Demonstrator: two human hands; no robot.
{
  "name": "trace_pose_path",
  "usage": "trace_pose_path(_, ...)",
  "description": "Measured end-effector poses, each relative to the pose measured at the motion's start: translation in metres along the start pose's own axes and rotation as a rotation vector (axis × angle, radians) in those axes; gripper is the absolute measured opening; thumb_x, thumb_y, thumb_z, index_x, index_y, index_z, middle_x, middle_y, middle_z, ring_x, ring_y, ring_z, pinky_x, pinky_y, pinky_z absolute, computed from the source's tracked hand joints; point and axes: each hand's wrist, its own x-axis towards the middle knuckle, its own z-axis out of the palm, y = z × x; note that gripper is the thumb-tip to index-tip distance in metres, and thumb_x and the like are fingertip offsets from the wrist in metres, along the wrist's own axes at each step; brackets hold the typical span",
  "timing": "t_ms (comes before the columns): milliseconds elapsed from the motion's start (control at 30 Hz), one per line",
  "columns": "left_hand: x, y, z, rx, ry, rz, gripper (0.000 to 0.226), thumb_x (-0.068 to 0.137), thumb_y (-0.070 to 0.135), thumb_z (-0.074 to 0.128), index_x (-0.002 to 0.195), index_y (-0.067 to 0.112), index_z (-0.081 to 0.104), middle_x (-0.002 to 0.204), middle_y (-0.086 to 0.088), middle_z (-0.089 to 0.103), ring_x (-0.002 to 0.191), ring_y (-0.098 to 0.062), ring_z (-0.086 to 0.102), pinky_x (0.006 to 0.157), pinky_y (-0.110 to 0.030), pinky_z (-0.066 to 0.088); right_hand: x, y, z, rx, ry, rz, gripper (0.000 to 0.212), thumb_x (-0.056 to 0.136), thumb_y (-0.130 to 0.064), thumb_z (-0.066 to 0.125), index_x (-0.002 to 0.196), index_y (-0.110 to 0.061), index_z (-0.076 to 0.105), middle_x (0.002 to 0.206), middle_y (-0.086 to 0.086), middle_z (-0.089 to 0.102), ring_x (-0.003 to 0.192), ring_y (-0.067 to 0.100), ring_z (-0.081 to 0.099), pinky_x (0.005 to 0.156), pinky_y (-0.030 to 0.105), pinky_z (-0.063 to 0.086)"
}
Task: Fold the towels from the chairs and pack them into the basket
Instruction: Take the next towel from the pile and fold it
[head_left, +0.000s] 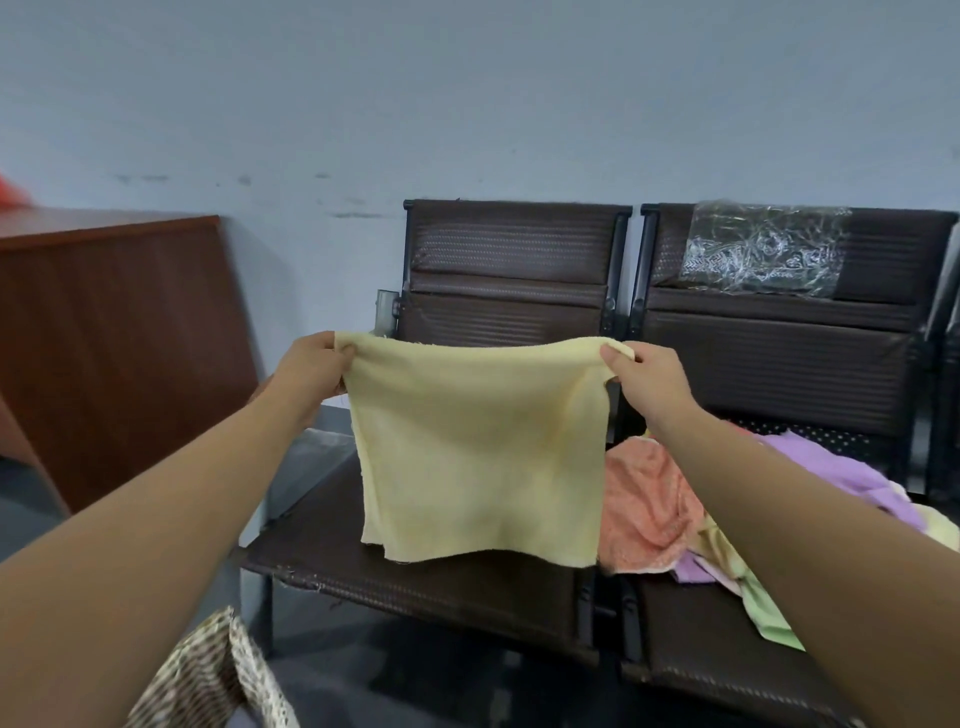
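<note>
**Pinched at both top corners: yellow towel (478, 457) held up, fold about to start**

Two dark brown chairs stand side by side against the far wall. The right chair (779, 353) carries a loose heap on its seat: an orange towel (644, 509), a purple towel (831, 467) and a pale green towel (769, 618), all unfolded. The yellow towel hangs in the air above the left chair's seat (415, 571), spread flat and facing the person. Its lower edge hints at a second layer, so it may already be doubled; I cannot tell.

This looks like the spreading step of one fold, with most of the task left. No basket is in view. The next move calls for bringing the two corners together evenly, or laying the cloth on the left seat, so the edges line up without twisting.

Both arms reach forward, nearly straight. The left hand (311, 371) and right hand (647, 379) sit level and well apart. Each has thumb and fingers closed on a corner, and the top edge sags slightly between them.
</note>
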Motion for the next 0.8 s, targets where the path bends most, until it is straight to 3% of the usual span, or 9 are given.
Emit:
trace_pose_path(100,0.011,-0.006,0.006,0.077,0.019,0.009,0.024,0.095,0.005,0.049,0.09,0.013,0.071,0.099,-0.017,0.069,0.087,-0.03,0.063,0.092,-0.05,0.057,0.006,0.009,0.01,0.086,0.047,0.046,0.009,0.092,-0.017,0.069,0.086,-0.018,0.075,0.091,0.008,0.074,0.078,0.018,0.064,0.075,0.034,0.053)
trace_pose_path(200,0.029,-0.016,0.013,0.13,0.09,0.029,0.019,0.095,0.01,0.054,0.095,0.002,0.071,0.095,-0.021,0.07,0.083,-0.031,0.065,0.088,-0.047,0.058,0.016,0.021,0.025,0.09,0.077,0.083,0.011,0.089,-0.017,0.072,0.081,-0.024,0.073,0.09,0.006,0.076,0.086,0.023,0.07,0.083,0.041,0.057)
trace_pose_path(267,0.046,-0.023,0.016,0.146,0.126,0.021,0.018,0.094,0.011,0.057,0.094,-0.001,0.071,0.083,-0.016,0.065,0.074,-0.027,0.06,0.086,-0.044,0.059,0.027,0.03,0.036,0.01,0.094,0.052,0.004,0.09,-0.02,0.071,0.087,-0.02,0.075,0.088,0.003,0.074,0.089,0.025,0.069,0.086,0.043,0.056)
trace_pose_path(333,0.063,-0.032,0.018,0.158,0.156,-0.003,0.018,0.092,0.011,0.058,0.087,-0.003,0.069,0.075,-0.012,0.059,0.07,-0.025,0.055,0.081,-0.039,0.058,0.038,0.037,0.048,-0.031,0.107,0.031,0.013,0.09,-0.02,0.07,0.101,-0.015,0.077,0.084,-0.001,0.071,0.089,0.022,0.067,0.084,0.038,0.055)
trace_pose_path(400,0.081,-0.041,0.021,0.208,0.185,-0.007,0.022,0.089,0.016,0.058,0.085,-0.003,0.068,0.072,-0.01,0.056,0.07,-0.023,0.051,0.074,-0.035,0.05,0.053,0.045,0.062,0.0,0.126,0.06,0.02,0.091,-0.021,0.07,0.109,-0.016,0.076,0.084,-0.008,0.068,0.09,0.017,0.065,0.082,0.032,0.052)
trace_pose_path(467,0.099,-0.048,0.027,0.225,0.201,-0.01,0.021,0.09,0.02,0.061,0.087,0.002,0.071,0.073,-0.006,0.057,0.071,-0.023,0.051,0.074,-0.034,0.047,0.071,0.055,0.076,0.069,0.118,0.119,0.022,0.09,-0.021,0.071,0.112,-0.017,0.076,0.09,-0.008,0.07,0.092,0.016,0.067,0.087,0.035,0.055)
trace_pose_path(567,0.119,-0.048,0.035,0.044,0.173,-0.048,0.01,0.089,0.014,0.065,0.09,0.005,0.07,0.079,-0.009,0.058,0.075,-0.022,0.053,0.083,-0.037,0.054,0.1,0.06,0.092,0.198,0.099,0.222,0.029,0.088,-0.02,0.075,0.117,-0.017,0.074,0.101,-0.002,0.073,0.093,0.017,0.069,0.092,0.04,0.058)
trace_pose_path(667,0.137,-0.039,0.035,-0.136,0.154,-0.049,0.012,0.081,0.017,0.07,0.088,0.007,0.069,0.085,-0.013,0.058,0.078,-0.023,0.057,0.092,-0.044,0.057,0.129,0.047,0.099,0.262,0.09,0.209,0.035,0.089,-0.013,0.073,0.123,-0.013,0.07,0.117,0.004,0.07,0.107,0.02,0.064,0.1,0.037,0.053)
trace_pose_path(800,0.143,-0.017,0.028,-0.251,0.136,0.006,0.011,0.082,0.018,0.07,0.087,0.011,0.075,0.097,-0.014,0.071,0.084,-0.021,0.066,0.086,-0.042,0.06,0.156,0.013,0.093,0.28,0.087,0.119,0.032,0.092,-0.005,0.067,0.121,-0.015,0.071,0.115,0.004,0.067,0.1,0.02,0.065,0.086,0.028,0.056)
